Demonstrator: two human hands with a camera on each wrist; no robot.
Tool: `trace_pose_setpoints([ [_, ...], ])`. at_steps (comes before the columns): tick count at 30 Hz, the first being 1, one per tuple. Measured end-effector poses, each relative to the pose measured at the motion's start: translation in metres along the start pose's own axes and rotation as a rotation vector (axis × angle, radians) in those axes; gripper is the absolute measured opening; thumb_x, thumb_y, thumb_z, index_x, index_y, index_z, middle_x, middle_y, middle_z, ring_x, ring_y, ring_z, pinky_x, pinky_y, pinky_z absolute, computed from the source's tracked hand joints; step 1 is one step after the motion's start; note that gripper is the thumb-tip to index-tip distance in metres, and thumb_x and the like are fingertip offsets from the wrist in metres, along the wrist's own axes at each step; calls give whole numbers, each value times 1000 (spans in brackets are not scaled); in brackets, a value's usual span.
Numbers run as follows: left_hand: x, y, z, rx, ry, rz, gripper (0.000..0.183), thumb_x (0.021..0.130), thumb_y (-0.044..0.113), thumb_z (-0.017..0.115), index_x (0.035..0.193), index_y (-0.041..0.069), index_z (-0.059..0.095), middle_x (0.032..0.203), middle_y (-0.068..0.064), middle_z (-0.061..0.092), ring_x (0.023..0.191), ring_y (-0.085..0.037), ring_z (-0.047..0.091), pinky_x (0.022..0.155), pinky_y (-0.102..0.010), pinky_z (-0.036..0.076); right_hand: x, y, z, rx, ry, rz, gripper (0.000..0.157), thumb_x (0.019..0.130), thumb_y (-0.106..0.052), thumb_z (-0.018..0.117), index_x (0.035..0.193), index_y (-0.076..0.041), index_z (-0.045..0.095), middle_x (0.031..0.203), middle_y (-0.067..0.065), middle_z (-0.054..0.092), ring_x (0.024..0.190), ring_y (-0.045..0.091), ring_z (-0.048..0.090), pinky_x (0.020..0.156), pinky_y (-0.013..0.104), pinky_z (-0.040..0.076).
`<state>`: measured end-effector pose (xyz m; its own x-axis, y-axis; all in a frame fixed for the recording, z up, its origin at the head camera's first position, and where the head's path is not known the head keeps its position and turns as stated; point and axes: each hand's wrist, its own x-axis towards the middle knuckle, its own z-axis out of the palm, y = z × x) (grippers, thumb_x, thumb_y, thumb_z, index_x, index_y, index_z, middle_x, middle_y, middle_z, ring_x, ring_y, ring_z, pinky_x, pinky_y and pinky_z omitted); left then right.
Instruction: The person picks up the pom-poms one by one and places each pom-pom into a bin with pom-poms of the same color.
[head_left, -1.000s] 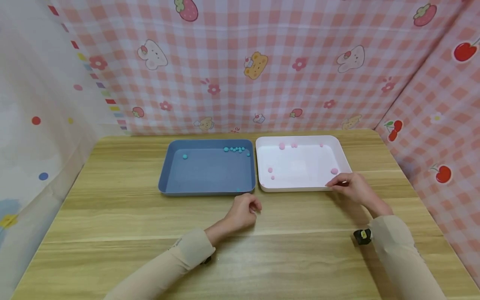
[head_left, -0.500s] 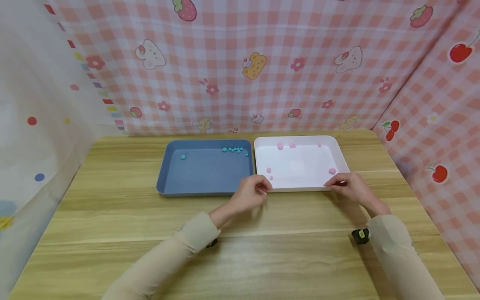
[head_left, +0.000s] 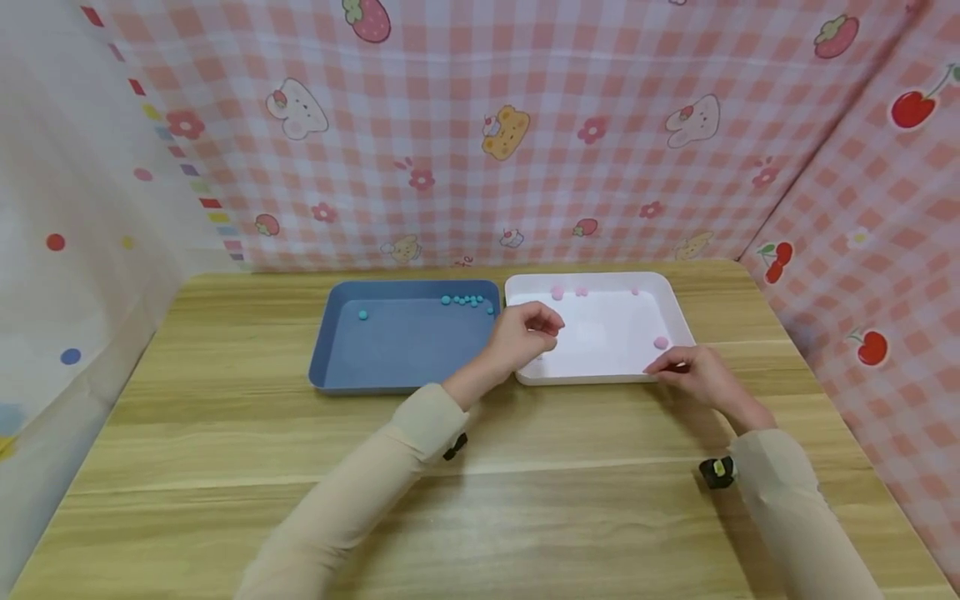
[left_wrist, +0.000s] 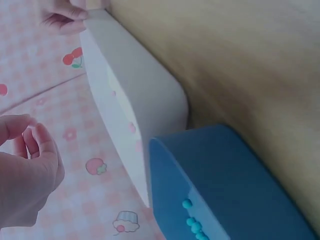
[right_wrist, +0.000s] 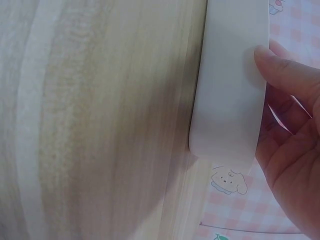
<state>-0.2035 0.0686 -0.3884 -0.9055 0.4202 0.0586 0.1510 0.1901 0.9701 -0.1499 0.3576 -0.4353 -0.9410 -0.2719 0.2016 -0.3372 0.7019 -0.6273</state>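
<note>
In the head view, my right hand [head_left: 701, 379] pinches the front wall of the white tray [head_left: 600, 379] near its right corner. The right wrist view has the thumb on the tray's outer wall [right_wrist: 230, 90] and the fingers behind the rim. My left hand [head_left: 525, 333] is over the tray's left end, fingers curled and the fingertips close to the thumb. I cannot tell whether a small ball is between those tips. Several small pink balls lie in the white tray, one [head_left: 661, 342] at its right, another [head_left: 557, 293] along the back; the left hand covers part of the left end.
Left of the white tray stands a blue-grey tray [head_left: 405, 388] with several teal balls, mostly in its back right corner, and one ball [head_left: 363, 315] at the left. Both trays sit on a wooden table [head_left: 570, 517]. Behind hangs a pink checked cloth [head_left: 450, 100].
My left hand has moved from in front of the trays to the white tray's front left corner, then up over its left end. The right hand has kept its grip on the white tray.
</note>
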Motion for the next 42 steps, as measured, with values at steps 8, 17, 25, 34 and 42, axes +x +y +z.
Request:
trace_pose_setpoints([
  [8, 22, 11, 9, 6, 50, -37, 16, 78, -10, 63, 92, -5, 66, 84, -12, 64, 75, -14, 56, 66, -18, 48, 1, -3, -1, 7, -3, 8, 13, 73, 13, 71, 79, 1, 72, 78, 8, 69, 71, -2, 55, 60, 14, 47],
  [17, 39, 7, 19, 32, 140, -83, 20, 76, -8, 65, 95, -1, 66, 88, -9, 66, 77, -14, 60, 66, -16, 48, 1, -1, 1, 2, 6, -16, 13, 72, 12, 72, 78, 0, 72, 75, 7, 69, 68, -3, 54, 58, 14, 47],
  [25, 44, 3, 21, 45, 168, -122, 29, 80, 1, 69, 108, -2, 62, 103, -12, 65, 92, -19, 62, 76, -18, 49, 3, 1, 2, 20, 17, -46, 12, 72, 15, 71, 77, 3, 71, 74, 10, 68, 69, -6, 54, 58, 12, 47],
  [34, 38, 8, 14, 124, 138, -73, 28, 84, 5, 68, 110, -2, 63, 107, -13, 65, 98, -22, 60, 82, -20, 48, 7, 3, 0, -1, 17, -56, 12, 72, 13, 72, 76, 2, 71, 73, 12, 68, 68, -4, 54, 58, 12, 47],
  [42, 22, 1, 9, 174, 122, 12, 28, 86, 5, 64, 112, -5, 61, 109, -16, 63, 102, -25, 59, 88, -25, 48, -1, -6, 2, -52, 35, -130, 16, 71, 12, 72, 83, 2, 70, 80, 9, 69, 78, 6, 61, 73, 6, 43],
])
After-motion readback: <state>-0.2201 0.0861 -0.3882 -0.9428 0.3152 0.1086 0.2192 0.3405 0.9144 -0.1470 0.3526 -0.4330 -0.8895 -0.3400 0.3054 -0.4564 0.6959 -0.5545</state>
